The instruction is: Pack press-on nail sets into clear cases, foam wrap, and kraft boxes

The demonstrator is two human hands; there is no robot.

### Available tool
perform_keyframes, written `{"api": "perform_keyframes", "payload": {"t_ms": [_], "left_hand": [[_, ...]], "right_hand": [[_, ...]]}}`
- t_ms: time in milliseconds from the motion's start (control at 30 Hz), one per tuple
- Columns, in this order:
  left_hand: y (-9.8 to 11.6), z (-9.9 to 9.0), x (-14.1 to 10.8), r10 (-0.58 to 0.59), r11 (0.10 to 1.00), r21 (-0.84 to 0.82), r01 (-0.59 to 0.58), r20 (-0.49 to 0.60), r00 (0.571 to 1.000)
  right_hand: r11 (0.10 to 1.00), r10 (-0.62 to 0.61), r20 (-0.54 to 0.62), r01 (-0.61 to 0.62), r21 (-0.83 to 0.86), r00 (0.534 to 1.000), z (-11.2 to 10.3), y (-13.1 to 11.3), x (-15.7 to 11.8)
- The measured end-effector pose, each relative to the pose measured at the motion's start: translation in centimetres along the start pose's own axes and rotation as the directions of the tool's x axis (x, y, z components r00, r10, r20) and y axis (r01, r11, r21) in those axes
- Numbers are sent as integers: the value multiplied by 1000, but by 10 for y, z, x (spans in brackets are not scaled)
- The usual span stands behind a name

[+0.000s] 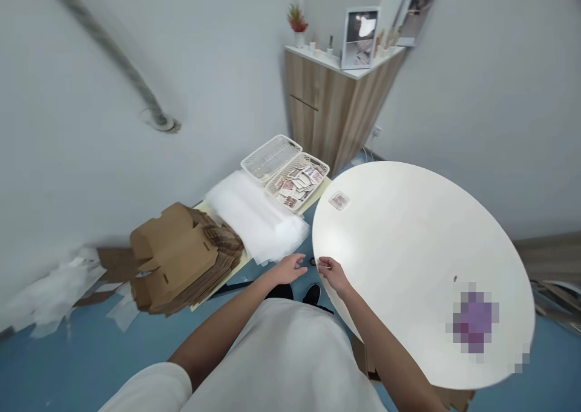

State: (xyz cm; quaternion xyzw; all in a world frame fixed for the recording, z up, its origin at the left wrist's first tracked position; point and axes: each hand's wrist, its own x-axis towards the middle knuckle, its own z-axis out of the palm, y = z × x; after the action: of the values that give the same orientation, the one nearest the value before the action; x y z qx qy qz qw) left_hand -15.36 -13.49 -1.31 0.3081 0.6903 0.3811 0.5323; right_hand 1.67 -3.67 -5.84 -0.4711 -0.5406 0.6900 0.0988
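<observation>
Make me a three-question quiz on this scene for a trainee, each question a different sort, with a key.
1. True or false: in the picture, the cardboard stack lies to the left of the white sheets.

2. Which of these lies on the round table?
a) a plant
b) a small square packet
c) a picture frame

3. Short answer: which is closer to the round table, the left hand or the right hand?

Key:
1. True.
2. b
3. The right hand, which is at the table's edge in the picture.
</observation>
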Motion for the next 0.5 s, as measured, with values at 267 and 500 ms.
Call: {"api": "perform_keyframes", "payload": {"t_ms": [267, 500], "left_hand": [[-15, -55, -44, 146, 974, 206, -91, -270, 952], [-38, -135, -101, 339, 913, 385, -131, -541, 770]], "right_hand": [[945, -127, 198, 179, -275, 972, 60, -39, 22], [601, -369, 444, 574, -556, 816, 165, -85, 28]]}}
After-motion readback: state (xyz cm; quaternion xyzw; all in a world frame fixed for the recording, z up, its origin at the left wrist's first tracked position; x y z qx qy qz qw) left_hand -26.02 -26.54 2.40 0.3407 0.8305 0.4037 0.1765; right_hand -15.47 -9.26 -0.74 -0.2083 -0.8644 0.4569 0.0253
